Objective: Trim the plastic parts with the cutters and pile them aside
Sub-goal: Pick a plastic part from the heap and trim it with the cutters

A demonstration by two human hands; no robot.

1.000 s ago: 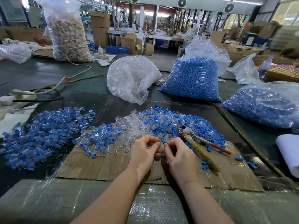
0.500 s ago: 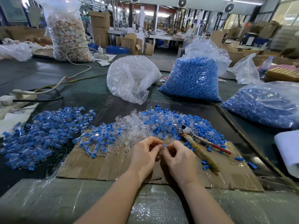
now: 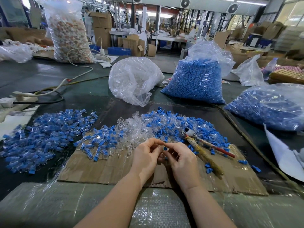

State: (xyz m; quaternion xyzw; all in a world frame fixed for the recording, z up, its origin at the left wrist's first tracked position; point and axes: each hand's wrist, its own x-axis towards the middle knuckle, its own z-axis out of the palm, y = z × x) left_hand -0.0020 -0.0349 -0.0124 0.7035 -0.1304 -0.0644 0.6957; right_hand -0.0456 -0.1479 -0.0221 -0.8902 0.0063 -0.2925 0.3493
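The dark worktop (image 3: 92,99) carries, largest first, 2 bulging bags of blue parts (image 3: 195,81) at the far right, a sheet of cardboard (image 3: 105,168) under the work area, a finished pile (image 3: 41,132) of blue-and-clear pieces off to the left, and a mixed heap (image 3: 158,124) of clear and blue parts straight ahead. The cutters (image 3: 202,145) lie on the cardboard just to the right of the hands, handles pointing toward the near right and jaws toward the heap, so the right hand (image 3: 182,162) is the nearer one to them. Both hands meet over the middle of the cardboard: the left hand (image 3: 146,157) has its fingers curled, and the right hand's fingers pinch a small blue piece (image 3: 165,148) at the point where the 2 hands touch; whether the left also grips it cannot be told. Bare cardboard to the left leaves open room toward the finished pile.
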